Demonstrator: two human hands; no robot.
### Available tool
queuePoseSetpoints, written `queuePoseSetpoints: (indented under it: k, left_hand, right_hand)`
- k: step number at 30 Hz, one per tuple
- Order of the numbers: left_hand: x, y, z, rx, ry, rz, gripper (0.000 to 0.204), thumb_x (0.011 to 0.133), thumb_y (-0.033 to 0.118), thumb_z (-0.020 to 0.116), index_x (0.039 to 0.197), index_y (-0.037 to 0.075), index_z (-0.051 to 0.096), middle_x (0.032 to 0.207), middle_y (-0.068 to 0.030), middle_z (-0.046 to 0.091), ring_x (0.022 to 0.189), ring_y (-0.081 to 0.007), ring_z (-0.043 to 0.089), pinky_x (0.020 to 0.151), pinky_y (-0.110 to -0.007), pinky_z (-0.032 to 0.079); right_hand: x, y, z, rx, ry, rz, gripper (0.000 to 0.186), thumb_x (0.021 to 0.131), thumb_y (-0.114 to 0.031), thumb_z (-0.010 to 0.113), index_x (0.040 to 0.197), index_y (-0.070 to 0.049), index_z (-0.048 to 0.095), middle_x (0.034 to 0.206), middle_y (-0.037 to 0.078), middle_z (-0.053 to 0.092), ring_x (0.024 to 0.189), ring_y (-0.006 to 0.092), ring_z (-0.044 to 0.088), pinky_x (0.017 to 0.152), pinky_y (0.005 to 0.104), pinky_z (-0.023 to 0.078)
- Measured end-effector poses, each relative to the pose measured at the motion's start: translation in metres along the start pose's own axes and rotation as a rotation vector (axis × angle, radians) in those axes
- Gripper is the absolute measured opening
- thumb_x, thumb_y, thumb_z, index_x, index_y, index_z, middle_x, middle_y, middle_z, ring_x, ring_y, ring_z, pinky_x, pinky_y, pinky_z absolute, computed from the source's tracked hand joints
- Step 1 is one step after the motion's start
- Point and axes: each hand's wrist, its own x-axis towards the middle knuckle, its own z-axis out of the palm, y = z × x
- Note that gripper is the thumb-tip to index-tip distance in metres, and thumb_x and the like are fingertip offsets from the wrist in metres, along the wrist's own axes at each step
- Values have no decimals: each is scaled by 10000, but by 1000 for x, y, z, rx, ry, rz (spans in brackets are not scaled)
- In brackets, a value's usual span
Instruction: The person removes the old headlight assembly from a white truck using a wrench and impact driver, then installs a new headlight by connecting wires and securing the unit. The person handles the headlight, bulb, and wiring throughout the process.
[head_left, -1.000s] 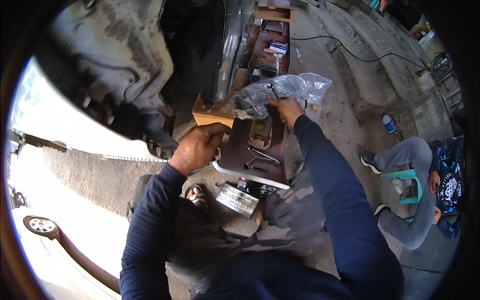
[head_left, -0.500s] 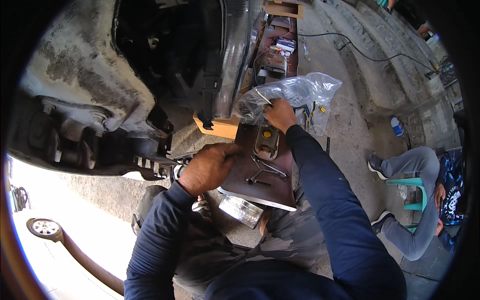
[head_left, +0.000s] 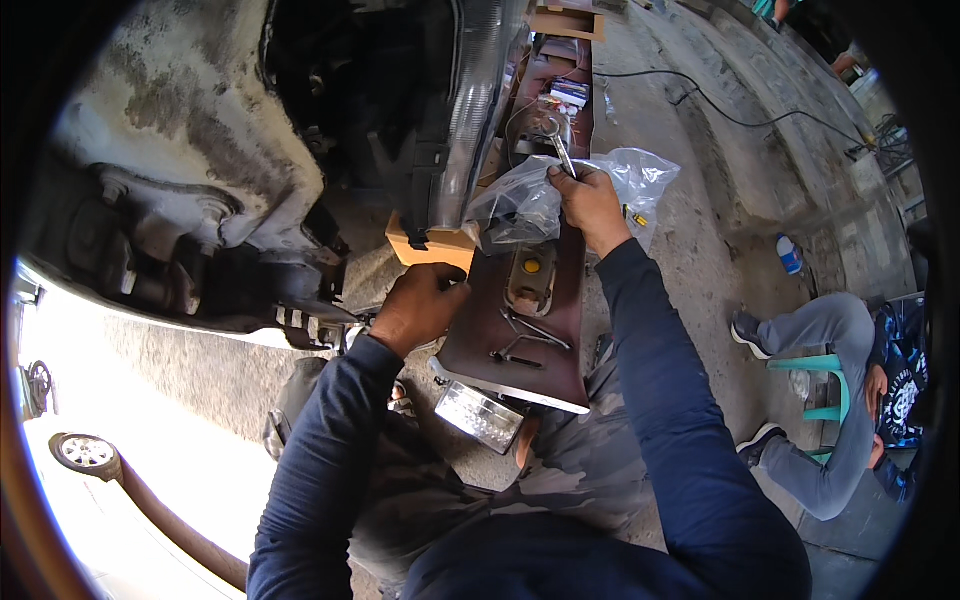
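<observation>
My right hand (head_left: pixel 592 208) is closed around a shiny metal wrench (head_left: pixel 562 145), whose head points away from me over the bench. Just below that hand lies a clear plastic bag (head_left: pixel 520 205), partly over the maroon bench (head_left: pixel 475 345). My left hand (head_left: pixel 418 305) is held with curled fingers beside the bench's left edge; whatever is in them, if anything, is hidden. Between my hands, an oblong metal part with a yellow spot (head_left: pixel 530 275) rests on the bench. Nearer to me lie slim metal hand tools (head_left: pixel 535 335).
On the left looms worn vehicle bodywork (head_left: pixel 180 110) with a ribbed clear lamp (head_left: pixel 478 110). A cardboard box (head_left: pixel 430 245) stands by the bench, and a rectangular lamp (head_left: pixel 480 415) sits below its near end. At right, a person sits on a green stool (head_left: pixel 825 385) near a blue-and-white bottle (head_left: pixel 790 255).
My right hand has moved up and right, lifting the tool so that its head shows above the bag. My left hand has drawn slightly up, its fingers now curled in more.
</observation>
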Motion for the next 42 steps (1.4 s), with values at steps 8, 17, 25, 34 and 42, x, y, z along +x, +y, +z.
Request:
queuePoseSetpoints:
  k: [8, 17, 25, 34, 42]
  left_hand:
    - [61, -15, 43, -188, 18, -159, 484, 1032, 415, 651, 1167, -43, 735, 836, -84, 728, 680, -197, 675, 650, -362, 539]
    - [133, -23, 63, -1144, -38, -702, 424, 981, 559, 611, 1127, 169, 696, 919, -45, 676, 667, -186, 570, 594, -336, 475]
    - [143, -11, 76, -1324, -207, -531, 330, 1054, 429, 502, 1197, 200, 692, 1107, -14, 744, 986, -205, 716, 871, -399, 585]
    - [151, -46, 82, -1369, -132, -559, 284, 1086, 320, 501, 1178, 144, 704, 1083, -30, 757, 928, -217, 729, 814, -418, 617]
    - [141, -64, 67, -1240, -90, -704, 269, 992, 392, 645, 1071, 148, 725, 958, -26, 760, 811, -210, 723, 694, -380, 606]
  right_hand:
    - [-6, -11, -7, 192, -87, 144, 240, 1005, -241, 734, 942, -10, 715, 639, -35, 522, 493, 83, 412, 460, 320, 288]
    - [-2, -17, -14, 118, -199, 216, 237, 971, -234, 739, 965, 2, 725, 623, -33, 501, 472, 89, 387, 434, 321, 260]
    - [-9, -10, -13, -393, -501, -29, 451, 873, -358, 811, 931, 85, 753, 672, 137, 643, 524, 208, 566, 508, 398, 439]
    - [49, 57, -105, -584, 252, -41, 560, 878, -440, 800, 984, 108, 758, 958, 358, 732, 946, 480, 735, 832, 483, 567]
    - [44, 150, -126, 128, 312, 565, 524, 868, -476, 840, 923, 23, 688, 603, 30, 472, 482, 216, 445, 452, 393, 338]
